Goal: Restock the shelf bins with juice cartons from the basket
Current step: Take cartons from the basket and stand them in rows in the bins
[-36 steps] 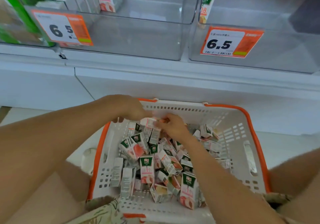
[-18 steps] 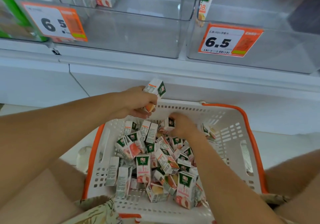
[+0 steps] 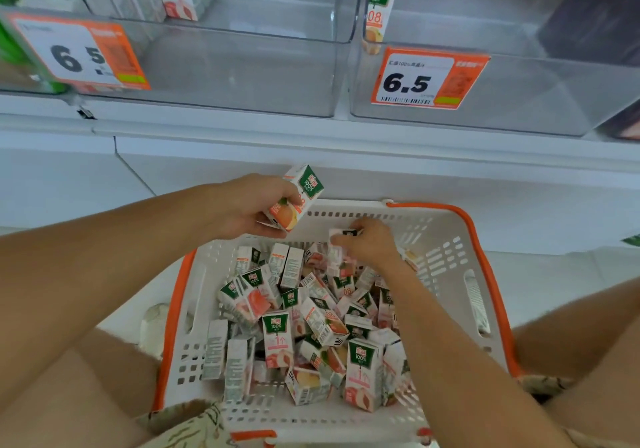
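Fingers of our left hand [image 3: 250,205] clamp a carton [image 3: 297,198] above the basket [image 3: 446,239] rim | right hand [image 3: 369,244] pinches another in the pile | risk: loose grip drops one short of the bin [image 3: 242,66]

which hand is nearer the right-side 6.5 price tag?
Right. The right hand is in the basket, below and slightly left of the tag; the left hand, holding a carton, is farther left.
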